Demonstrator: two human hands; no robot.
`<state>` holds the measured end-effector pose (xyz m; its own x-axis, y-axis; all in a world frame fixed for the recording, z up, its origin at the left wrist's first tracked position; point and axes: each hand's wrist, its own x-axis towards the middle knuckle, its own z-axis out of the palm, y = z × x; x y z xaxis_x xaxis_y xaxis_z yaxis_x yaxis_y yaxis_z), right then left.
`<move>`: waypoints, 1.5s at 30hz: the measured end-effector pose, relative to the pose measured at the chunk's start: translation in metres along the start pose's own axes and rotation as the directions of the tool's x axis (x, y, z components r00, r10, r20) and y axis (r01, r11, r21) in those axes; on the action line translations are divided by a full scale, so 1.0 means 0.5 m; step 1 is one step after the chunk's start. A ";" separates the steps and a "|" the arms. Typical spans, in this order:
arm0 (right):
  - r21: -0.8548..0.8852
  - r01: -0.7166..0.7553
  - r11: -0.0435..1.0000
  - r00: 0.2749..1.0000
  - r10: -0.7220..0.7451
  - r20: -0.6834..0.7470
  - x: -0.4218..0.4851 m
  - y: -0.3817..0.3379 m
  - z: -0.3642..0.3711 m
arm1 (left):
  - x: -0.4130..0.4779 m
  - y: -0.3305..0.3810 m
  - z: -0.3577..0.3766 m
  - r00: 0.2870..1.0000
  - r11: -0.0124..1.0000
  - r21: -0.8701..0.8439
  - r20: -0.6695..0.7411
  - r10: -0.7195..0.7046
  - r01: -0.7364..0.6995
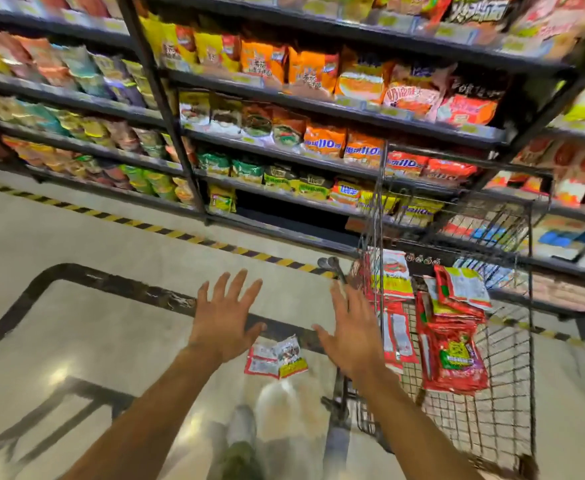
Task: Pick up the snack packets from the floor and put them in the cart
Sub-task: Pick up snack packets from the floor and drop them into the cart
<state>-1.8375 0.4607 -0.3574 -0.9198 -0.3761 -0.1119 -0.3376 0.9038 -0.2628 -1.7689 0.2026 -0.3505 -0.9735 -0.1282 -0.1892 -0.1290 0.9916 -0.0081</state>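
1. Supermarket shelving (318,109) packed with coloured snack bags fills the background, above a pale glossy floor (76,341) with dark inlaid bands and a yellow-and-black hazard stripe (166,232) along the shelf base.
2. At the right stands a wire cart (498,393), the landmark for everything below.
3. Inside the cart, a heap of red snack packets (457,355) leans against its mesh wall.
4. Left of the cart, a few red-and-white packets (277,356) lie flat on the floor, close to its wheel frame.
5. The left hand (223,323) hovers further left of the cart, palm down, fingers spread wide, holding nothing.
6. The right hand (351,334) hangs just beside the cart's near edge, fingers also splayed and empty.
7. The loose packets lie between and below the two hands, touched by neither.
8. A blurred shoe (242,427) shows beneath them, left of the cart.
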 end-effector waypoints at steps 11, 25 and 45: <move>0.046 -0.178 0.983 0.975 0.170 0.142 0.199 0.050 0.405 | 0.251 -0.086 0.379 0.981 0.988 -0.068 0.126 0.147 -0.140; 0.029 -0.169 0.985 0.963 0.159 0.217 0.335 0.281 1.196 | 0.453 -0.032 1.201 0.923 0.975 -0.152 0.325 0.207 -0.165; 0.240 -0.696 0.677 0.651 0.454 0.608 0.369 0.407 1.630 | 0.488 -0.001 1.666 0.832 0.942 -0.329 0.541 0.126 0.072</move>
<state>-1.9131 0.4088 -1.2125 -0.6307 0.0409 -0.7749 0.4592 0.8246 -0.3303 -1.8496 0.1848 -1.2145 -0.7238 0.0272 -0.6894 -0.2532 0.9190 0.3021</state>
